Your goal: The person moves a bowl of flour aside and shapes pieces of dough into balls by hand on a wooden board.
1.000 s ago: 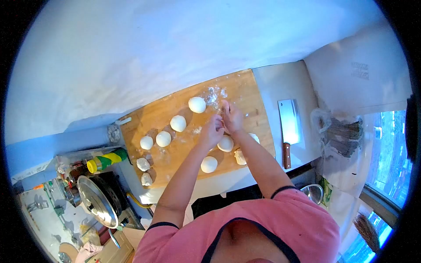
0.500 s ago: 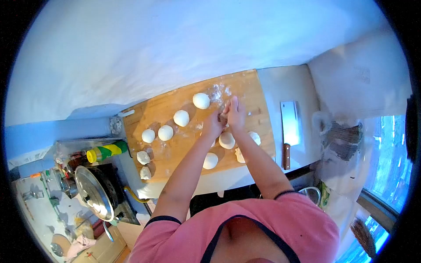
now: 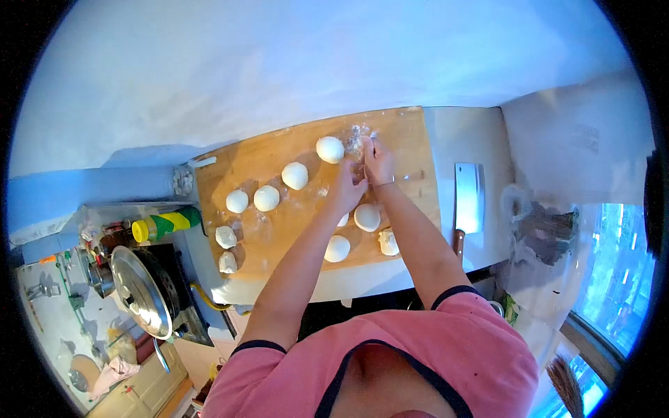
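Observation:
My left hand (image 3: 350,184) and my right hand (image 3: 378,164) are close together over the far right part of a wooden board (image 3: 306,226). Their fingers are curled in, and what lies between them is hidden. White flour (image 3: 358,136) dusts the wood just beyond them. A smooth round dough ball (image 3: 329,150) sits left of my hands, with another dough ball (image 3: 295,175) farther left. Nearer to me, between my forearms, are a dough ball (image 3: 367,217) and one more (image 3: 337,249). A rougher dough lump (image 3: 389,243) rests beside my right forearm.
A cleaver (image 3: 469,198) with a wooden handle lies on the counter to the right. Several more dough pieces (image 3: 266,198) sit at the board's left. Beyond that side are a yellow-green bottle (image 3: 165,223) and a lidded pan (image 3: 139,292). A wall rises behind the board.
My hands have moved slightly away from my body, and my right hand has curled into more of a fist. The view has shifted a little; the visible dough balls keep their places.

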Demonstrator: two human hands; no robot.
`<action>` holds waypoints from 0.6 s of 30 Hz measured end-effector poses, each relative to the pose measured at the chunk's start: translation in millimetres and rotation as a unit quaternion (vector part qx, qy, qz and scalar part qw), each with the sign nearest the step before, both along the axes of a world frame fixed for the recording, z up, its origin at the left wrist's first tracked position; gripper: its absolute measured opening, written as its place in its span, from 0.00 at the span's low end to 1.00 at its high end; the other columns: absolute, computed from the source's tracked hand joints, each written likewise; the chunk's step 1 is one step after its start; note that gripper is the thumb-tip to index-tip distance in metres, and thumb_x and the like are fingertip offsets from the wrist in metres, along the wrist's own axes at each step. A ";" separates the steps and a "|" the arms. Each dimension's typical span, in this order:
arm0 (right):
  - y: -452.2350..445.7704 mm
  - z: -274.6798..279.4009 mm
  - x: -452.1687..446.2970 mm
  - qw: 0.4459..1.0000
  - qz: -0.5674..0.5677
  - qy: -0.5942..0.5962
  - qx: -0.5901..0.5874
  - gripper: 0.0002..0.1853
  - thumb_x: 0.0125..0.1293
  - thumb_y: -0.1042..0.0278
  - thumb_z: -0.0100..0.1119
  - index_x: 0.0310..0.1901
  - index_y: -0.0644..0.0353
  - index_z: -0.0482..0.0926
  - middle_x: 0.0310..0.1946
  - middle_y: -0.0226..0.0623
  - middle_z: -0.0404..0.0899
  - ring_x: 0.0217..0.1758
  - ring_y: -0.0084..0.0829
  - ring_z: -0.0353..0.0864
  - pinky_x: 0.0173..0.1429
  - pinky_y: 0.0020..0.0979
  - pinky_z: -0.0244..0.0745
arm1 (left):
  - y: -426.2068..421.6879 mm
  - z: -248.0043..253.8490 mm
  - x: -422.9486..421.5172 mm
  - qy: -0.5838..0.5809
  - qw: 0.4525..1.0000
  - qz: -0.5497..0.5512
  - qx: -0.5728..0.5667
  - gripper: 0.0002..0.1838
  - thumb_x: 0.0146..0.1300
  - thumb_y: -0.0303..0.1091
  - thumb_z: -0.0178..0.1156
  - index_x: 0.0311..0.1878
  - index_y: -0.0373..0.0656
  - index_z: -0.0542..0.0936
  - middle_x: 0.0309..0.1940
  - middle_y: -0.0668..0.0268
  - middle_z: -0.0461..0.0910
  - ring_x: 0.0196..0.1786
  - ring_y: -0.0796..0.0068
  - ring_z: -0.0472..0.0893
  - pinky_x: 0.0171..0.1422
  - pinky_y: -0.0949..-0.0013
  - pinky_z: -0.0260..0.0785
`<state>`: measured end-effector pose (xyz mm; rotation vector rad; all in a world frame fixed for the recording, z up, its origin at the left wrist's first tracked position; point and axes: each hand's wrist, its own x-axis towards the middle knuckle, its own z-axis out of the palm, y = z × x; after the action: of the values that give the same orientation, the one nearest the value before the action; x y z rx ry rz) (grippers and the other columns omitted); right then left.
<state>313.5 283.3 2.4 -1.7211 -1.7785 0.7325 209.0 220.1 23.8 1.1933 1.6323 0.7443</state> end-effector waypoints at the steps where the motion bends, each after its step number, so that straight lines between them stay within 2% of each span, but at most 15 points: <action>1: -2.2 0.4 3.4 0.998 0.003 0.067 -0.017 0.23 0.71 0.54 0.43 0.26 0.63 0.77 0.21 0.51 0.76 0.26 0.49 0.77 0.33 0.46 0.69 | 6.0 10.8 2.7 -0.009 0.999 -0.020 -0.029 0.17 0.59 0.23 0.54 0.52 0.35 0.69 0.44 0.50 0.80 0.47 0.59 0.81 0.48 0.64 0.72; 2: -0.8 1.3 5.3 0.990 0.007 0.135 -0.030 0.23 0.70 0.54 0.44 0.25 0.62 0.78 0.20 0.52 0.77 0.24 0.51 0.77 0.32 0.48 0.69 | 10.3 22.9 2.2 -0.012 0.999 -0.020 -0.024 0.17 0.59 0.23 0.54 0.52 0.35 0.69 0.44 0.50 0.80 0.47 0.59 0.81 0.48 0.64 0.72; 3: -19.7 47.6 5.4 0.947 -0.020 0.285 -0.149 0.24 0.70 0.55 0.44 0.22 0.64 0.76 0.19 0.53 0.75 0.24 0.51 0.76 0.32 0.48 0.67 | 14.5 33.4 0.2 0.034 0.994 -0.091 -0.050 0.16 0.58 0.25 0.56 0.51 0.35 0.71 0.44 0.50 0.80 0.47 0.59 0.81 0.48 0.63 0.72; 4: -34.0 45.6 3.9 0.947 -0.019 0.283 -0.148 0.24 0.70 0.55 0.44 0.22 0.64 0.76 0.19 0.53 0.75 0.24 0.51 0.76 0.32 0.48 0.67 | 13.5 37.4 -0.3 0.081 0.980 -0.161 -0.081 0.16 0.58 0.27 0.58 0.50 0.35 0.73 0.43 0.51 0.80 0.46 0.58 0.81 0.48 0.63 0.73; 5: -48.2 40.0 2.3 0.970 -0.013 0.233 -0.075 0.24 0.71 0.55 0.44 0.22 0.64 0.75 0.18 0.50 0.74 0.22 0.49 0.75 0.31 0.47 0.67 | -2.6 -29.5 0.0 -0.080 0.995 -0.065 -0.012 0.17 0.55 0.32 0.60 0.48 0.37 0.76 0.40 0.50 0.81 0.45 0.57 0.81 0.48 0.60 0.72; 6: -54.1 35.3 2.9 0.983 -0.005 0.181 -0.001 0.25 0.71 0.55 0.43 0.22 0.65 0.75 0.17 0.48 0.74 0.20 0.46 0.74 0.30 0.46 0.66 | -4.4 -26.2 2.3 -0.080 0.995 -0.063 -0.014 0.17 0.55 0.32 0.60 0.48 0.37 0.76 0.40 0.50 0.81 0.45 0.57 0.81 0.48 0.60 0.72; 7: -44.0 31.0 2.7 0.984 0.009 0.168 0.056 0.27 0.72 0.51 0.42 0.23 0.65 0.74 0.16 0.42 0.72 0.19 0.40 0.72 0.29 0.42 0.67 | -7.3 -14.4 4.2 0.020 0.997 -0.073 0.021 0.16 0.54 0.33 0.61 0.46 0.38 0.76 0.37 0.49 0.81 0.42 0.53 0.81 0.46 0.58 0.72; 8: -21.5 24.2 -2.4 0.984 0.008 0.169 0.057 0.27 0.72 0.51 0.42 0.23 0.65 0.74 0.16 0.42 0.72 0.19 0.40 0.72 0.29 0.42 0.67 | -5.9 -2.4 5.5 0.121 0.987 -0.083 0.060 0.16 0.53 0.34 0.62 0.45 0.39 0.76 0.35 0.49 0.81 0.39 0.48 0.81 0.44 0.56 0.72; 9: 5.8 13.2 -7.9 0.968 -0.084 0.238 0.002 0.27 0.72 0.50 0.41 0.25 0.66 0.74 0.16 0.40 0.71 0.19 0.38 0.72 0.29 0.41 0.67 | 0.7 5.7 3.2 0.108 0.991 -0.075 0.000 0.15 0.54 0.36 0.61 0.42 0.38 0.76 0.33 0.49 0.81 0.38 0.47 0.80 0.43 0.54 0.72; 10: 13.4 12.9 -10.2 0.935 -0.177 0.302 -0.058 0.28 0.73 0.49 0.40 0.27 0.67 0.75 0.16 0.38 0.71 0.20 0.36 0.72 0.29 0.40 0.68 | 7.6 11.8 4.5 0.106 0.992 -0.074 -0.003 0.15 0.54 0.36 0.61 0.42 0.38 0.76 0.33 0.49 0.81 0.38 0.47 0.80 0.43 0.54 0.72; 11: 5.5 14.3 -5.4 0.935 -0.180 0.299 -0.063 0.28 0.73 0.49 0.40 0.27 0.67 0.75 0.16 0.38 0.71 0.20 0.36 0.72 0.29 0.40 0.68 | 14.2 18.4 4.7 0.094 0.994 -0.055 -0.023 0.15 0.54 0.36 0.61 0.42 0.38 0.76 0.33 0.49 0.81 0.38 0.48 0.80 0.43 0.54 0.72; 12: 1.7 29.0 0.0 0.891 -0.184 0.394 -0.131 0.27 0.73 0.50 0.40 0.24 0.64 0.73 0.15 0.34 0.69 0.18 0.30 0.69 0.25 0.34 0.64 | 17.4 22.1 5.4 0.082 0.995 -0.034 -0.040 0.14 0.54 0.36 0.61 0.41 0.38 0.75 0.33 0.50 0.81 0.37 0.48 0.80 0.42 0.54 0.72; 13: 5.6 39.7 3.6 0.833 -0.178 0.487 -0.192 0.26 0.74 0.51 0.40 0.22 0.61 0.72 0.13 0.29 0.67 0.16 0.23 0.66 0.22 0.29 0.60 | 17.3 15.7 7.4 0.112 0.994 -0.011 0.000 0.15 0.52 0.35 0.63 0.41 0.37 0.75 0.32 0.50 0.81 0.37 0.50 0.81 0.40 0.55 0.72; 17: -10.0 45.1 21.3 0.884 -0.122 0.392 -0.224 0.24 0.74 0.52 0.40 0.26 0.62 0.73 0.13 0.35 0.68 0.16 0.32 0.69 0.23 0.34 0.64 | 6.0 20.6 8.4 0.063 0.997 -0.049 0.013 0.14 0.50 0.32 0.64 0.40 0.38 0.75 0.32 0.51 0.81 0.37 0.50 0.81 0.40 0.55 0.72; 18: -7.7 39.9 16.1 0.974 -0.071 0.214 -0.007 0.23 0.73 0.53 0.41 0.28 0.63 0.74 0.14 0.39 0.69 0.17 0.38 0.70 0.25 0.38 0.66 | 7.8 19.1 11.6 0.066 0.997 -0.034 -0.001 0.15 0.50 0.30 0.64 0.41 0.37 0.75 0.33 0.50 0.81 0.37 0.50 0.81 0.41 0.55 0.72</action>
<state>329.6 275.5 42.2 -1.5379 -1.3449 0.9698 220.6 227.9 43.0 1.3143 1.6899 0.6322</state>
